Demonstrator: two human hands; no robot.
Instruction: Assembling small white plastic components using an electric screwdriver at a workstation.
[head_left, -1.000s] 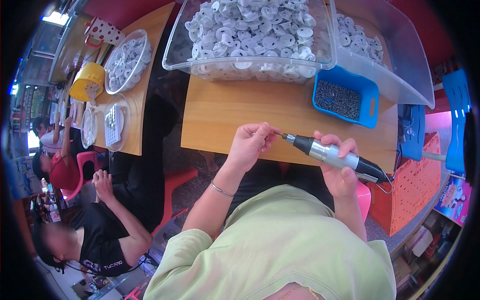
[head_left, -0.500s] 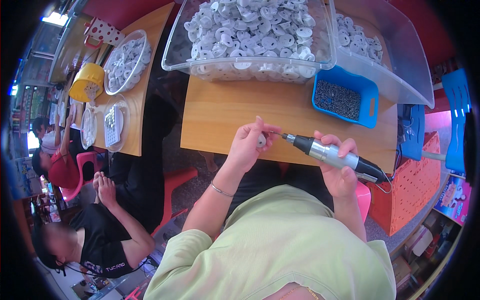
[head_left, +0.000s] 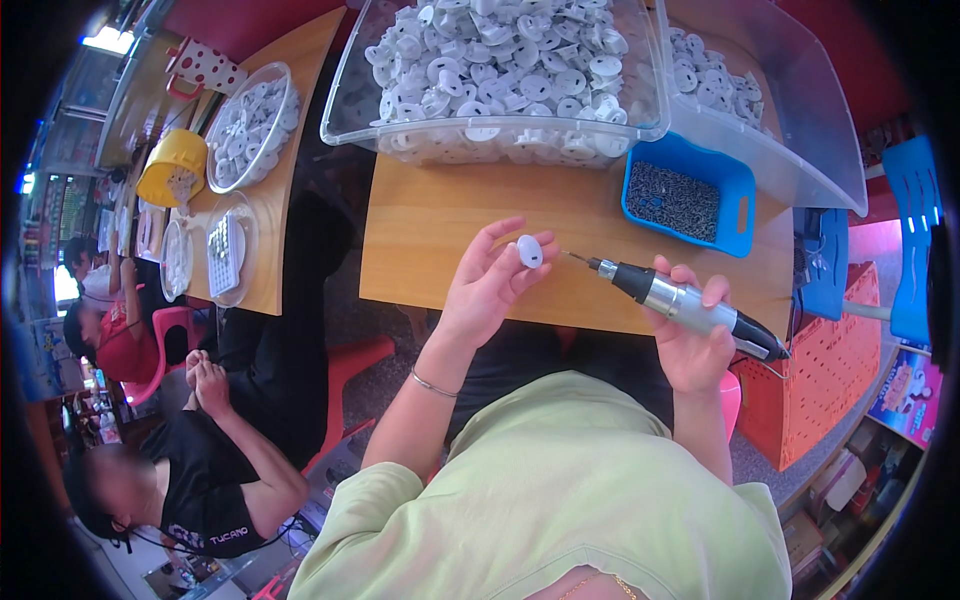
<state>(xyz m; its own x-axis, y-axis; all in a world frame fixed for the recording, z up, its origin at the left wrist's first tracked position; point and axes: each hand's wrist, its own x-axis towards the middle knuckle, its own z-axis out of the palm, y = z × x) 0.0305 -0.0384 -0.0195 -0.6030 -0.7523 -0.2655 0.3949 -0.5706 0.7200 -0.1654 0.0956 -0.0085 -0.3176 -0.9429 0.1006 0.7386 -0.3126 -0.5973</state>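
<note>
Between the fingers of my left hand (head_left: 487, 285) is a small round white plastic part (head_left: 530, 252), its flat disc face turned up. A silver and black electric screwdriver (head_left: 680, 302) lies in the grip of my right hand (head_left: 693, 345). Its thin bit points left toward the white part, with a gap between the two. Both hands are above the near edge of the wooden table (head_left: 440, 215). The blue bin (head_left: 740, 195) beyond my right hand holds many small dark screws (head_left: 670, 200).
A large clear tub (head_left: 400, 140) heaped with white parts stands at the back, beside another clear tub (head_left: 800, 150). At left, a second table carries a white basket (head_left: 270, 165) and yellow bucket (head_left: 165, 165). A co-worker (head_left: 200, 480) sits there. An orange crate (head_left: 830, 370) is at right.
The screwdriver has drawn back to the right, its bit now apart from the white part. My left hand has turned the part so its disc face shows.
</note>
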